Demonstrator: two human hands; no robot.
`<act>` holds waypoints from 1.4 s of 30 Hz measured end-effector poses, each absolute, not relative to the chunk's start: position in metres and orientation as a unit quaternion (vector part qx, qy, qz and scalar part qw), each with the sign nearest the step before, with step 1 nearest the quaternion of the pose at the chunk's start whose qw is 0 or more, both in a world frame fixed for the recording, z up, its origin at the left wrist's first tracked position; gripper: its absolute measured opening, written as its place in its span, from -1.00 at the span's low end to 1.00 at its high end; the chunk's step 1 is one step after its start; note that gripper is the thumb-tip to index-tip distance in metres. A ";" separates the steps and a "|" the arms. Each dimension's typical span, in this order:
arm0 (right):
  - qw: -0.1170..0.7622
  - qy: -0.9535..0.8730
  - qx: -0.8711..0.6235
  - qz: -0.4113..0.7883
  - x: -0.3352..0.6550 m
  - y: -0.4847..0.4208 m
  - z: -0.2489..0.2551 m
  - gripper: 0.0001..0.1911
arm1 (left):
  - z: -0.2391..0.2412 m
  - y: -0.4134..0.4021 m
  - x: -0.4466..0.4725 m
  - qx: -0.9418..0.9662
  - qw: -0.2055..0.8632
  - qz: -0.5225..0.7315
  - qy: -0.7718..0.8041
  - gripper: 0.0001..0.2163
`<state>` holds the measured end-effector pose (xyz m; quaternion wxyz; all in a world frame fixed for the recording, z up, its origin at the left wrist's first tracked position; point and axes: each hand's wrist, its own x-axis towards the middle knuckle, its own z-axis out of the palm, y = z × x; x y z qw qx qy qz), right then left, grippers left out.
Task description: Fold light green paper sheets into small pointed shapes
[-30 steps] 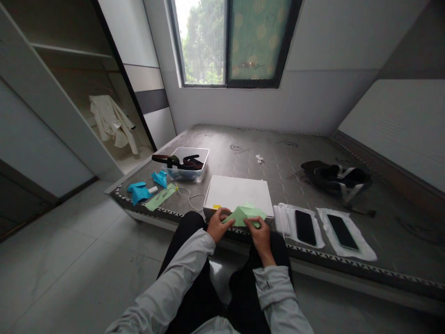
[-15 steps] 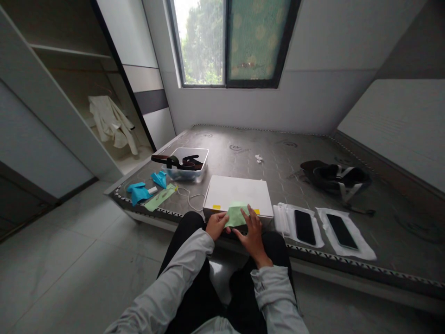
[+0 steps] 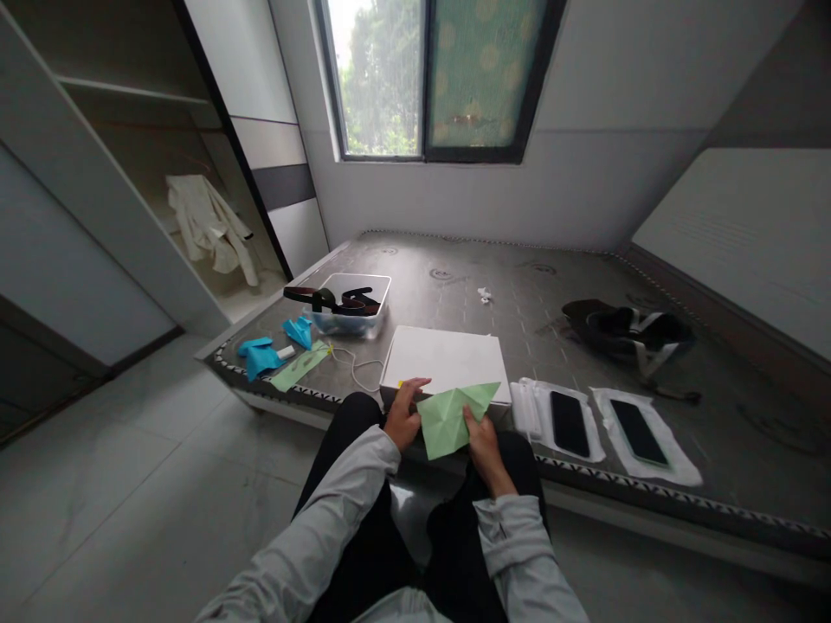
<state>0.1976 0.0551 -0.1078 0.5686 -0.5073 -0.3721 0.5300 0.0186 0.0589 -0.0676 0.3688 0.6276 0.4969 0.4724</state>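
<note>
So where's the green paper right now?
Head view, low centre: the green paper is held between the left hand and right hand, over the lap, just in front of the white box.

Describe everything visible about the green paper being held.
The green paper is a thin, matte, pale green sheet, partly folded: creases cross its face and its top edge runs to a point at the right. It is held up, tilted toward the camera, just in front of the white box. The left hand holds its left edge; the right hand holds its lower right edge.
</note>
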 end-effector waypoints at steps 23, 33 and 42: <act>0.522 -0.352 -0.473 0.617 0.199 0.052 -0.102 -0.44 | -0.068 0.059 0.021 0.659 0.374 0.371 0.537 -0.71; 0.449 -0.470 -0.490 0.580 0.196 0.049 -0.102 -0.54 | -0.070 0.059 0.019 0.639 0.359 0.323 0.599 -0.71; 0.465 -0.535 -0.534 0.461 0.196 0.050 -0.106 -0.49 | -0.082 0.067 0.017 0.549 0.440 0.407 0.582 -0.70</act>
